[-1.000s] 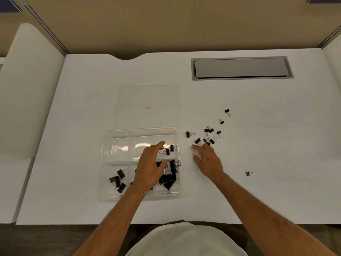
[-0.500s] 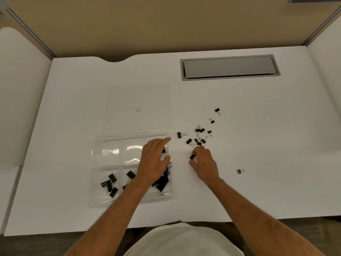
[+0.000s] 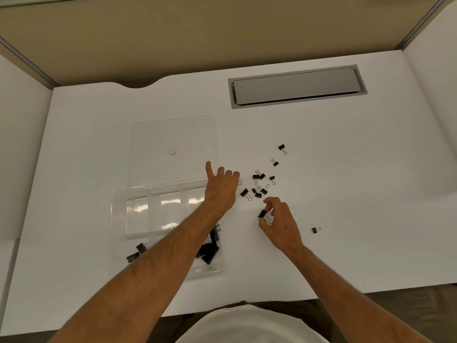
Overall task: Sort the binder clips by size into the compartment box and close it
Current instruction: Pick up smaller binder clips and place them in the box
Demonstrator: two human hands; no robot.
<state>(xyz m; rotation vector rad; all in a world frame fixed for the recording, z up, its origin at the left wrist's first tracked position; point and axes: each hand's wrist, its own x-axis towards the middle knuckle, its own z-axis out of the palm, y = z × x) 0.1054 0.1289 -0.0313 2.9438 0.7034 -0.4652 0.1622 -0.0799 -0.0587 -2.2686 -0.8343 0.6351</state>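
Observation:
A clear compartment box (image 3: 116,219) lies at the front left, its clear lid (image 3: 173,134) flat on the table behind it. Black binder clips (image 3: 209,251) fill its near right compartment, and a few clips (image 3: 138,250) lie near left. My left hand (image 3: 221,188) reaches past the box's far right corner, fingers curled over a clip of which only a wire handle (image 3: 239,183) shows. My right hand (image 3: 279,224) pinches a small black clip (image 3: 262,214) just above the table. Loose small clips (image 3: 258,188) lie scattered between and beyond the hands.
Single clips lie at the far right of the scatter (image 3: 282,147) and alone near my right wrist (image 3: 315,229). A grey cable hatch (image 3: 296,86) is set into the white table at the back. White side panels stand left and right.
My left hand has left the box and moved up and right onto a loose clip. My right hand has lifted a small clip from the pile and drawn it back.

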